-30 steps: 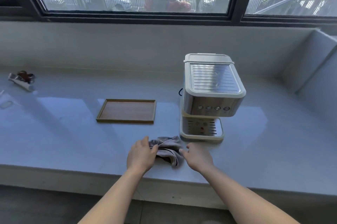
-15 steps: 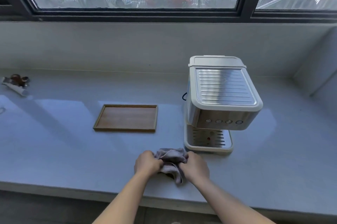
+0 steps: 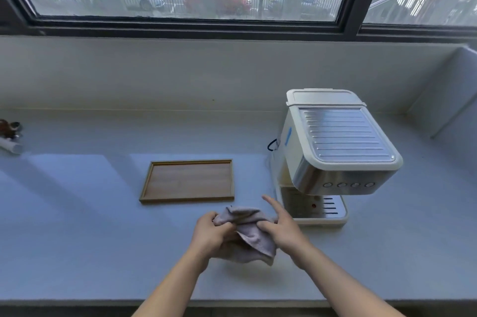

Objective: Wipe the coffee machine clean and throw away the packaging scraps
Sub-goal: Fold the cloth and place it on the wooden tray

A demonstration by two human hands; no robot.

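Observation:
A cream and steel coffee machine [image 3: 335, 151] stands on the pale counter [image 3: 77, 213], right of centre. Just in front of its left side I hold a grey cloth [image 3: 251, 236] bunched between both hands, lifted slightly off the counter. My left hand [image 3: 210, 233] grips the cloth's left end. My right hand [image 3: 282, 227] pinches its right side with the index finger stretched out. Packaging scraps [image 3: 9, 136], a brown torn wrapper and a white piece, lie at the far left edge of the counter.
An empty wooden tray [image 3: 188, 180] lies on the counter left of the machine, just beyond my hands. A wall under a wide window runs along the back. A side wall closes the counter's right end. The counter's front edge is near my forearms.
The cloth has come up off the counter and hangs between my hands. My right index finger has opened out. The view has moved closer and shifted left.

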